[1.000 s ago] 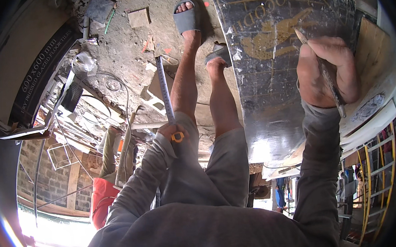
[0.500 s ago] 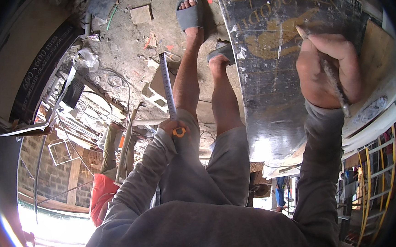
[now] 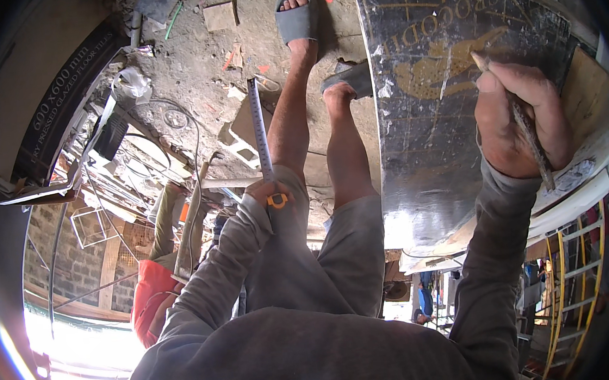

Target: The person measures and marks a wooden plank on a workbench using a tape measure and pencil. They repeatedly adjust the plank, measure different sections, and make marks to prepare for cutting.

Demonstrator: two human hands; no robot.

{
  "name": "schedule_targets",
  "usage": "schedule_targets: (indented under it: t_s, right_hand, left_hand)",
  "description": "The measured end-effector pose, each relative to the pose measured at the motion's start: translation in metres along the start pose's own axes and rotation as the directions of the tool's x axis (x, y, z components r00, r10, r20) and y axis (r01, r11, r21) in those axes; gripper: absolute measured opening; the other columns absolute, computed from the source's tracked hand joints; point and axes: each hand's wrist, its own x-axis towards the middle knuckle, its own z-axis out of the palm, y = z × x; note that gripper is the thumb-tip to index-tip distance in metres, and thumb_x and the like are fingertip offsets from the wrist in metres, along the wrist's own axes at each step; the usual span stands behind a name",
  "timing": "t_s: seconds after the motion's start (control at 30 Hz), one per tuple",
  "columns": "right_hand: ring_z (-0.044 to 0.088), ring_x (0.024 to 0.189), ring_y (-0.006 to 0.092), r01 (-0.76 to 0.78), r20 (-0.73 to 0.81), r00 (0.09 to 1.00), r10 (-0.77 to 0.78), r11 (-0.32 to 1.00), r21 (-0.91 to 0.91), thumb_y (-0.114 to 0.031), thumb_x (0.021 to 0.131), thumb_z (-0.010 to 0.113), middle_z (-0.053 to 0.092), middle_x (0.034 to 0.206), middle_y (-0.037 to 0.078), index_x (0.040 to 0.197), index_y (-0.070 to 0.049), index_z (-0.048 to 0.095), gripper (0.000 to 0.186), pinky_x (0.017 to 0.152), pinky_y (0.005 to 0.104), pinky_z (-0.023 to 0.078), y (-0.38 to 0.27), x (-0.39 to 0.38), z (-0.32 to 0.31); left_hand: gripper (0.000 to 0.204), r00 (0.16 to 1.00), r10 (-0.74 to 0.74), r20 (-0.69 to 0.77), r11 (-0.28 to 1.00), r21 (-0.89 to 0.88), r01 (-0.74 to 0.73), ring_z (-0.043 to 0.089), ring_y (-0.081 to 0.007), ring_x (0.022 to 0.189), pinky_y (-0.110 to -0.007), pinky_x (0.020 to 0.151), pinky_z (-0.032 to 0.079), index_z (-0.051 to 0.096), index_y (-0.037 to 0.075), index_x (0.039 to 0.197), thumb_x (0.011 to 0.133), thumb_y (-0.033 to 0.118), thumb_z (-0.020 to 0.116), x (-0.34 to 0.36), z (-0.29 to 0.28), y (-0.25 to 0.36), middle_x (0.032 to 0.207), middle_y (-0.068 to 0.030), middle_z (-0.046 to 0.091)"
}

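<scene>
My left hand (image 3: 265, 191) is closed round a tape measure (image 3: 277, 201) by my thigh. Its blade (image 3: 258, 126) sticks out straight, away from me, over the floor. On the right, my right hand (image 3: 519, 122) grips a worn, stick-like pencil (image 3: 529, 134) between thumb and fingers. The pencil's pale tip points at a dark board (image 3: 426, 160) with faded yellow print and white scuffs. Whether the tip touches the board I cannot tell.
A tile carton (image 3: 58, 101) stands at the left. Cables, scrap and a hollow block (image 3: 241, 141) litter the floor. A person in red (image 3: 155, 299) is close by on the left. Ladders (image 3: 579, 277) stand at the lower right.
My right hand and the pencil appear slightly farther right and lower. The board has shifted right in the view too. My left hand keeps its hold on the tape measure.
</scene>
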Motion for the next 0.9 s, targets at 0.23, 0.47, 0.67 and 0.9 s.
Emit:
schedule_targets:
  t_s: [0.23, 0.47, 0.67, 0.9]
  right_hand:
    - [0.049, 0.061, 0.0096, -0.013, -0.032, 0.999, 0.014, 0.999, 0.04, 0.014, 0.086, 0.055, 0.054, 0.076, 0.009, 0.113, 0.005, 0.053, 0.028, 0.057, 0.0218, 0.043, -0.002, -0.003, 0.0]
    - [0.053, 0.066, 0.0117, -0.017, -0.057, 0.998, 0.02, 0.999, 0.051, 0.012, 0.084, 0.059, 0.058, 0.081, 0.01, 0.109, 0.005, 0.055, 0.026, 0.061, 0.0232, 0.046, -0.001, -0.005, 0.001]
    - [0.057, 0.071, 0.0135, -0.037, -0.052, 0.998, 0.041, 0.997, 0.071, 0.011, 0.082, 0.062, 0.061, 0.085, 0.01, 0.105, 0.005, 0.058, 0.025, 0.065, 0.0244, 0.048, -0.001, -0.009, 0.0]
    - [0.057, 0.072, 0.0144, -0.115, -0.139, 0.982, 0.125, 0.991, 0.073, 0.008, 0.081, 0.063, 0.061, 0.085, 0.01, 0.099, 0.004, 0.059, 0.019, 0.066, 0.0256, 0.05, -0.003, -0.015, -0.005]
  left_hand:
    - [0.016, 0.996, -0.074, -0.05, 0.997, -0.036, 0.073, 0.064, -0.0336, 0.061, -0.046, 0.057, 0.057, 0.056, 0.003, 0.091, 0.089, 0.019, 0.056, -0.003, 0.005, 0.004, 0.078, -0.0174, 0.062]
    - [0.017, 0.993, -0.102, -0.065, 0.993, -0.062, 0.098, 0.064, -0.0334, 0.062, -0.046, 0.057, 0.056, 0.056, 0.004, 0.091, 0.088, 0.02, 0.058, -0.005, 0.012, 0.008, 0.079, -0.017, 0.062]
    - [0.018, 0.999, 0.033, 0.038, 0.996, 0.085, -0.036, 0.064, -0.0339, 0.063, -0.047, 0.059, 0.056, 0.055, 0.003, 0.092, 0.088, 0.021, 0.058, 0.012, -0.013, -0.008, 0.08, -0.0167, 0.062]
    - [0.02, 0.991, 0.123, 0.045, 0.979, 0.155, -0.129, 0.064, -0.0324, 0.066, -0.045, 0.062, 0.056, 0.056, 0.003, 0.092, 0.09, 0.023, 0.055, 0.003, -0.012, -0.005, 0.079, -0.0154, 0.062]
